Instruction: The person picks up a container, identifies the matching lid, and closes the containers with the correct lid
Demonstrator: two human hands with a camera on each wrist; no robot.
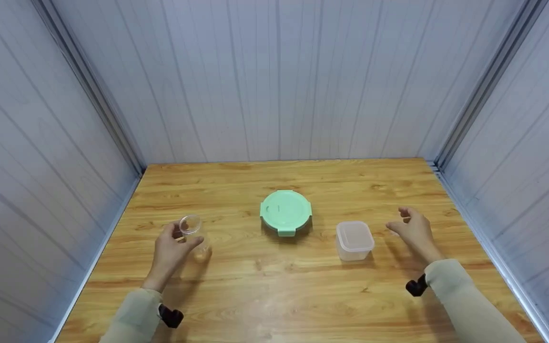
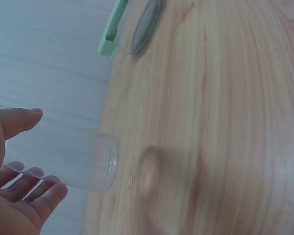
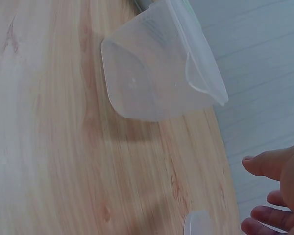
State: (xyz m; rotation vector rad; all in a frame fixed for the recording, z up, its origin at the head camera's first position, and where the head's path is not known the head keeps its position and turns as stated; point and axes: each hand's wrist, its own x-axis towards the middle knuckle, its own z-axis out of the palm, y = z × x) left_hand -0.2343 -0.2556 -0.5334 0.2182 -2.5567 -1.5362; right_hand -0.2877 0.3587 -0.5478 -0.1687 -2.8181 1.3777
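My left hand holds a clear plastic cup upright, thumb on one side and curved fingers on the other. In the head view the cup's round rim shows beside the fingers, and its base is close to the table. At the right, my right hand hovers with thumb and fingers apart. Under its thumb, in the right wrist view, the corner of a small clear piece shows, the rest cut off by the frame. A translucent square food box with a lid stands left of this hand.
A round container with a mint green clip lid sits near the middle of the wooden table. Pale panel walls enclose the table at the back and both sides.
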